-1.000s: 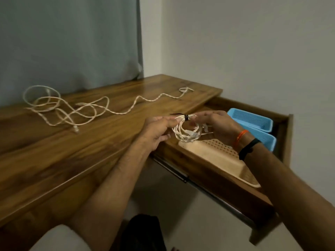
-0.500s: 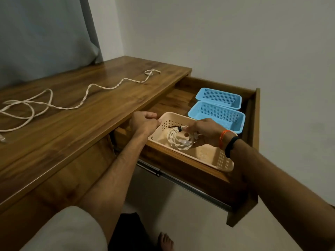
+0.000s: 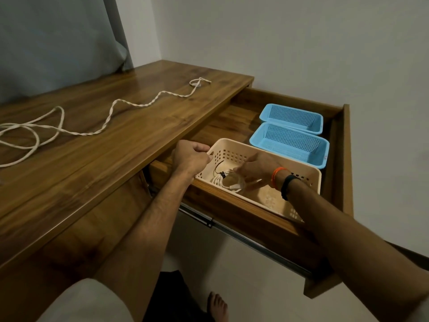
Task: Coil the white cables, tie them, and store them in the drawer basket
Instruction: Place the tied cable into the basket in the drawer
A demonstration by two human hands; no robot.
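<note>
1. The storing step is being carried out: a small coil of white cable bound with a black tie [image 3: 228,181] is being set down in the cream perforated plastic basket [image 3: 308,176], which is sitting in the open wooden drawer [image 3: 347,159] under the brown wooden desk [image 3: 111,140].
2. The coil is being touched by the right hand [image 3: 256,170] inside the basket; the fingers are being held over it, but whether that grip is clamped on the cable or merely resting on it cannot be told.
3. The near left corner of the basket is being met by the left hand [image 3: 191,156]; its grip is curled together, apparently on the rim, though this is partly hidden.
4. A second cable, a long twisted white cable [image 3: 130,105], is lying loose and uncoiled across the desk, well apart from the drawer.
5. Two blue mesh plastic baskets [image 3: 290,135] are sitting behind the cream one.
6. By judgement, the first cable is being finished; the next move is calling for the right hand to be freed and the loose cable to be gathered for coiling.
</note>
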